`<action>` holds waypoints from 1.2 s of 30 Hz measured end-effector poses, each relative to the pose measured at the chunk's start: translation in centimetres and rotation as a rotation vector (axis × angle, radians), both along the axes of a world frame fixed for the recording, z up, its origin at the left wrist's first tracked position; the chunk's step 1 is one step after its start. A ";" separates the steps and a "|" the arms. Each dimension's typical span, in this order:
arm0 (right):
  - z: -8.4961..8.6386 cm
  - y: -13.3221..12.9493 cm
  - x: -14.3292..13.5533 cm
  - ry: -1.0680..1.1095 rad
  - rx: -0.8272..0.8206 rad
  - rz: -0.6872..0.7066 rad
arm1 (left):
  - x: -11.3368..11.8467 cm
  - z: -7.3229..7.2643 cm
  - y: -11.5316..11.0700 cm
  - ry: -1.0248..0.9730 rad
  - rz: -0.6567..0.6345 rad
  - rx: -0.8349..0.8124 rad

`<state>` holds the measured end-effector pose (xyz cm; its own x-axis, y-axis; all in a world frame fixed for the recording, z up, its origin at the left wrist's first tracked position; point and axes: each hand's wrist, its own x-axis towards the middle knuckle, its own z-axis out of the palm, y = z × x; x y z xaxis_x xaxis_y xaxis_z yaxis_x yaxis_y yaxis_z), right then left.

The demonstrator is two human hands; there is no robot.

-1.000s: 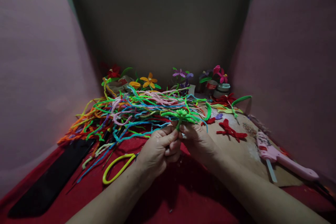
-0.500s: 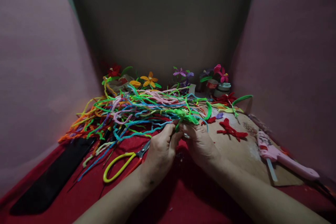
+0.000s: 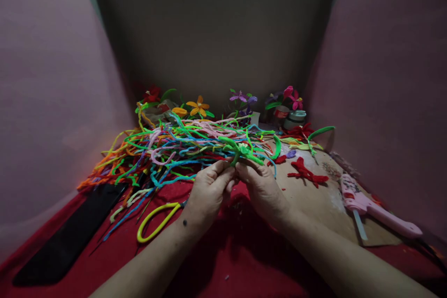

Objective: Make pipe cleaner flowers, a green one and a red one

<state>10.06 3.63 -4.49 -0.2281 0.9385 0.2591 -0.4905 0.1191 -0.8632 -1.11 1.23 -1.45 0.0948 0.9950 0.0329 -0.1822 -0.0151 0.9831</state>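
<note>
Both hands pinch a green pipe-cleaner flower [image 3: 240, 149] with pale stamens at its centre, held up in the middle of the view. My left hand [image 3: 211, 188] has thumb and fingers closed at the flower's base. From the other side, my right hand [image 3: 261, 186] grips the lower part of the same flower, its fingers curled together. Fingertips hide the stem. Just behind the flower lies a loose heap of coloured pipe cleaners [image 3: 199, 137]. Scissors with yellow handles [image 3: 157, 223] lie left of my left hand, partly covered by it.
A pink glue gun [image 3: 379, 212] rests on a cardboard sheet [image 3: 314, 205] at the right, near red pipe-cleaner petals [image 3: 307, 172]. A long black object [image 3: 70, 237] lies on the red cloth [image 3: 230, 260] at left. Finished flowers [image 3: 198, 106] and a jar [image 3: 295, 118] stand behind.
My left hand has shifted slightly left and turned, covering more of the scissors. The green flower has been turned, so its petals and stamens sit differently. Both hands keep hold of it.
</note>
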 end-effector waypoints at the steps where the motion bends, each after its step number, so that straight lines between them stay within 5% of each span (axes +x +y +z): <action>1: -0.1 0.1 0.0 0.018 -0.006 0.001 | 0.0 0.0 0.0 -0.038 -0.013 -0.029; 10: -0.6 0.6 0.4 0.032 -0.025 0.036 | -0.4 -0.5 0.3 -0.261 -0.177 -0.125; 24: 0.0 0.5 0.3 0.160 -0.096 0.166 | -0.8 -1.1 0.6 -0.310 -0.329 -0.137; 28: 0.1 0.1 0.3 0.097 -0.077 0.078 | -0.5 -0.8 0.3 -0.073 -0.204 -0.028; 32: 0.3 -0.3 0.2 0.058 0.002 -0.036 | -0.3 -1.1 -0.1 0.418 0.063 0.319; 36: 0.5 -0.6 0.3 -0.010 0.028 -0.123 | -0.5 -2.2 -0.1 0.676 0.165 0.611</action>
<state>10.33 3.05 -3.99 -0.1139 0.9520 0.2840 -0.4623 0.2022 -0.8633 -1.58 1.15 -3.61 0.1437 0.8254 0.5459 0.4782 -0.5409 0.6920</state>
